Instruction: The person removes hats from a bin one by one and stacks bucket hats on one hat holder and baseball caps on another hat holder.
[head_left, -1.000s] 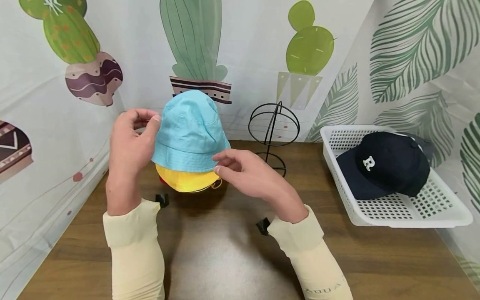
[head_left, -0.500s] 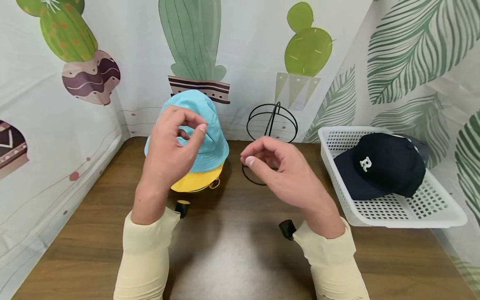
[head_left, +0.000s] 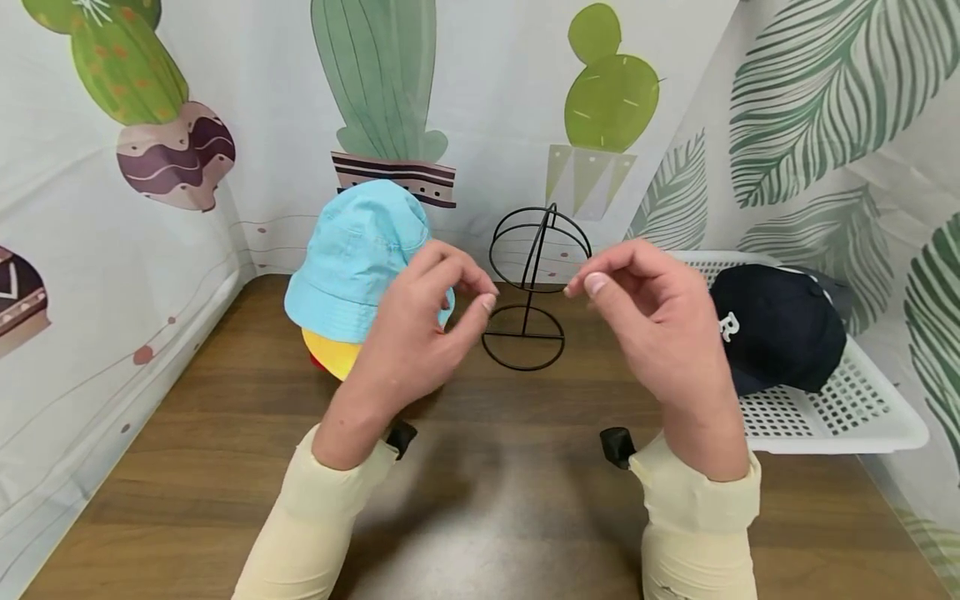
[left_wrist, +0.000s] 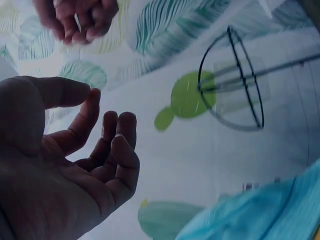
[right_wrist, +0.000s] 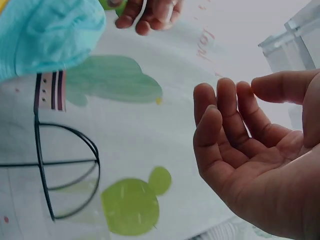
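Observation:
My left hand [head_left: 420,333] hovers above the table with loosely bent fingers and holds nothing, overlapping the right side of a light-blue bucket hat [head_left: 348,258] in the head view. Under that hat show a yellow brim [head_left: 326,352] and a sliver of red. My right hand [head_left: 667,329], also holding nothing, is raised to the right of a bare black wire hat stand [head_left: 527,321], overlapping the basket's left side. Both wrist views show relaxed fingers, the left hand [left_wrist: 75,170] with thumb and index tips together. The blue hat [right_wrist: 60,37] also appears in the right wrist view.
A white perforated basket [head_left: 840,443] stands at the right, holding a navy baseball cap [head_left: 787,333] with a white R, and a greyish item behind it. Cloth printed with cacti and leaves hangs behind the wooden table [head_left: 480,500].
Both hands have moved right, away from the blue bucket hat, the left crossing in front of it and the right passing the wire stand. The hats stay stacked where they were.

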